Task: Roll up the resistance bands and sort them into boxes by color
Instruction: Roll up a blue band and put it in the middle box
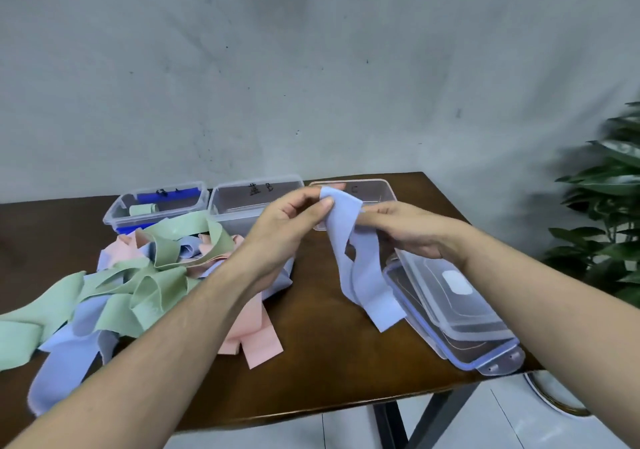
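Note:
A light blue resistance band (360, 275) hangs above the table, its lower end trailing onto the wood. My left hand (291, 220) pinches its top end, and my right hand (408, 227) grips it just to the right. A tangled pile of green, pink and light blue bands (145, 275) lies on the table's left half. At the back stand three clear boxes: the left box (117, 213) holds one rolled green band (143, 209), the middle box (235, 203) looks bare, and the pink-rimmed right box (377, 189) is partly hidden by my hands.
A stack of clear lids (457, 313) lies at the table's right front edge. The brown wooden table (322, 362) ends just behind the boxes at a grey wall. A leafy plant (609, 206) stands to the right, beside the table.

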`<state>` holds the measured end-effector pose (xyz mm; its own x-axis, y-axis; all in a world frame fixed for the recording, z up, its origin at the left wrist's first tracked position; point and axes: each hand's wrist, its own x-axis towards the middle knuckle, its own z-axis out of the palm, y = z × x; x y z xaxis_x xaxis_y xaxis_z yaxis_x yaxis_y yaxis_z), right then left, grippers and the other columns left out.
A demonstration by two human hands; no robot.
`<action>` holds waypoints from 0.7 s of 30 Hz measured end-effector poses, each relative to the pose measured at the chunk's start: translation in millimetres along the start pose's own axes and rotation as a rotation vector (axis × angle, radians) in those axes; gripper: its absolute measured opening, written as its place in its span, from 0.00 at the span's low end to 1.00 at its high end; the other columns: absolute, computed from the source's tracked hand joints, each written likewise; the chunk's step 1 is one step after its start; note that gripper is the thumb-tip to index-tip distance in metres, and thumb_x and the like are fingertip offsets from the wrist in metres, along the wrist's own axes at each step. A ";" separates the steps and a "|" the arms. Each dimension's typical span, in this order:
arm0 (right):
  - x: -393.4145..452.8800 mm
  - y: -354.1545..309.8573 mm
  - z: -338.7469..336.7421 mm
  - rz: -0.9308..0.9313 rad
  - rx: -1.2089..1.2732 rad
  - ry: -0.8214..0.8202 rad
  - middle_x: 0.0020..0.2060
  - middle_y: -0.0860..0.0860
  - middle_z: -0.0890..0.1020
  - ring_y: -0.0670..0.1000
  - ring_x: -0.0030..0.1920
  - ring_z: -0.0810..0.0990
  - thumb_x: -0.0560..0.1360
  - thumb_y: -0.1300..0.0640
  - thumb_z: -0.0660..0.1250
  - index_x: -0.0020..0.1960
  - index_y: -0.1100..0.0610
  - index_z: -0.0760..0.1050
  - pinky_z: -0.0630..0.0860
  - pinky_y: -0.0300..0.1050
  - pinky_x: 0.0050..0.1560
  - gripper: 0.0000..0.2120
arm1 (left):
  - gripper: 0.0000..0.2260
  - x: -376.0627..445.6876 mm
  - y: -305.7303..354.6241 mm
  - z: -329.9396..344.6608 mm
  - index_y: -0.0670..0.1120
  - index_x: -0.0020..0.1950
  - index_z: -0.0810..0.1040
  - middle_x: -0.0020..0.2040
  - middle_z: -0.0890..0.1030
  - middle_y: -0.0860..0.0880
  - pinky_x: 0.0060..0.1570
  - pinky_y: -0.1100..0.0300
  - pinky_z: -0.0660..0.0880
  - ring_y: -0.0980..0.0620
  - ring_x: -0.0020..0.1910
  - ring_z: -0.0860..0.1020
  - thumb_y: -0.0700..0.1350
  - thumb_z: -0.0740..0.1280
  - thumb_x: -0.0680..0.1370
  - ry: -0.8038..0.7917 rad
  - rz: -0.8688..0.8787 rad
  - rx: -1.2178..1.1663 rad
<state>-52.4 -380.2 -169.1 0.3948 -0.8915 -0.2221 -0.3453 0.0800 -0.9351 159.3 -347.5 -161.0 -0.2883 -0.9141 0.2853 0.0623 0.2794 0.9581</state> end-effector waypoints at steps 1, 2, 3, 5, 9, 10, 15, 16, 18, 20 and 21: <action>1.7 -1.8 2.1 0.000 0.018 0.012 0.55 0.55 0.85 0.51 0.53 0.83 0.82 0.48 0.64 0.61 0.57 0.81 0.77 0.45 0.53 0.16 | 0.07 0.6 1.0 -4.2 0.47 0.53 0.82 0.60 0.83 0.51 0.66 0.50 0.73 0.52 0.61 0.79 0.41 0.64 0.81 0.011 0.000 -0.019; 3.6 -3.4 5.1 0.005 0.049 0.013 0.58 0.55 0.84 0.51 0.56 0.83 0.82 0.48 0.63 0.63 0.57 0.80 0.78 0.46 0.57 0.16 | 0.07 0.5 2.4 -9.3 0.47 0.54 0.82 0.58 0.83 0.48 0.67 0.47 0.72 0.50 0.58 0.79 0.41 0.65 0.81 0.020 -0.002 -0.036; 5.4 -4.1 8.5 0.012 0.107 0.006 0.60 0.55 0.83 0.52 0.59 0.82 0.82 0.49 0.63 0.65 0.57 0.79 0.77 0.48 0.60 0.17 | 0.06 -0.1 4.0 -14.0 0.47 0.54 0.83 0.57 0.83 0.45 0.69 0.44 0.70 0.49 0.57 0.78 0.43 0.66 0.81 0.026 -0.005 -0.049; 7.7 -6.9 16.7 0.018 0.268 -0.003 0.59 0.56 0.83 0.55 0.58 0.83 0.83 0.53 0.62 0.66 0.60 0.77 0.78 0.50 0.60 0.16 | 0.07 -0.3 6.1 -24.0 0.48 0.55 0.83 0.57 0.82 0.42 0.68 0.41 0.68 0.49 0.56 0.77 0.46 0.67 0.80 0.033 -0.012 -0.073; 9.9 -18.3 40.0 -0.009 0.296 0.032 0.34 0.58 0.70 0.51 0.30 0.69 0.81 0.57 0.60 0.46 0.56 0.81 0.71 0.43 0.33 0.12 | 0.06 1.5 7.8 -40.0 0.45 0.56 0.81 0.54 0.83 0.45 0.65 0.47 0.73 0.50 0.54 0.79 0.42 0.66 0.81 0.050 -0.053 -0.212; 8.8 -21.8 47.4 -0.009 0.239 0.041 0.31 0.56 0.64 0.50 0.28 0.65 0.81 0.58 0.59 0.39 0.53 0.79 0.69 0.44 0.32 0.15 | 0.06 2.1 7.5 -42.6 0.45 0.56 0.80 0.53 0.83 0.44 0.64 0.47 0.74 0.49 0.54 0.80 0.41 0.66 0.81 0.045 -0.063 -0.235; 8.3 -31.5 78.7 -0.127 -0.056 0.138 0.47 0.49 0.85 0.52 0.50 0.82 0.84 0.50 0.53 0.52 0.50 0.81 0.77 0.48 0.55 0.17 | 0.08 4.5 3.0 -49.7 0.44 0.58 0.78 0.51 0.83 0.47 0.61 0.51 0.75 0.51 0.52 0.81 0.35 0.64 0.81 0.018 -0.095 -0.289; 9.1 -33.7 82.1 -0.154 0.007 0.201 0.51 0.49 0.85 0.50 0.55 0.82 0.85 0.47 0.53 0.56 0.49 0.80 0.76 0.47 0.57 0.17 | 0.09 4.9 2.8 -49.9 0.43 0.59 0.77 0.53 0.83 0.45 0.62 0.51 0.75 0.50 0.54 0.81 0.35 0.63 0.81 0.007 -0.100 -0.304; 8.9 -38.4 85.8 -0.207 0.205 0.349 0.48 0.50 0.86 0.48 0.50 0.83 0.85 0.45 0.52 0.56 0.52 0.80 0.78 0.43 0.51 0.20 | 0.09 5.6 3.6 -50.3 0.43 0.59 0.77 0.54 0.83 0.45 0.63 0.51 0.75 0.50 0.56 0.81 0.34 0.63 0.81 0.002 -0.098 -0.337; 5.4 -40.0 87.2 -0.264 0.303 0.401 0.44 0.49 0.85 0.47 0.43 0.83 0.85 0.44 0.52 0.55 0.54 0.79 0.78 0.41 0.44 0.20 | 0.09 6.9 4.7 -50.5 0.44 0.58 0.77 0.53 0.83 0.46 0.63 0.52 0.75 0.51 0.55 0.81 0.34 0.63 0.81 0.024 -0.085 -0.355; 4.7 -38.2 88.1 -0.294 0.281 0.401 0.45 0.48 0.85 0.47 0.44 0.83 0.84 0.45 0.55 0.57 0.55 0.79 0.78 0.42 0.45 0.18 | 0.09 8.0 5.8 -50.3 0.44 0.58 0.78 0.53 0.83 0.46 0.62 0.53 0.76 0.51 0.54 0.81 0.34 0.64 0.80 0.038 -0.074 -0.362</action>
<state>37.7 -348.2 -158.7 0.0671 -0.9894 0.1292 -0.0088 -0.1300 -0.9915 205.4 -367.9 -152.1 -0.2697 -0.9399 0.2093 0.3782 0.0965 0.9207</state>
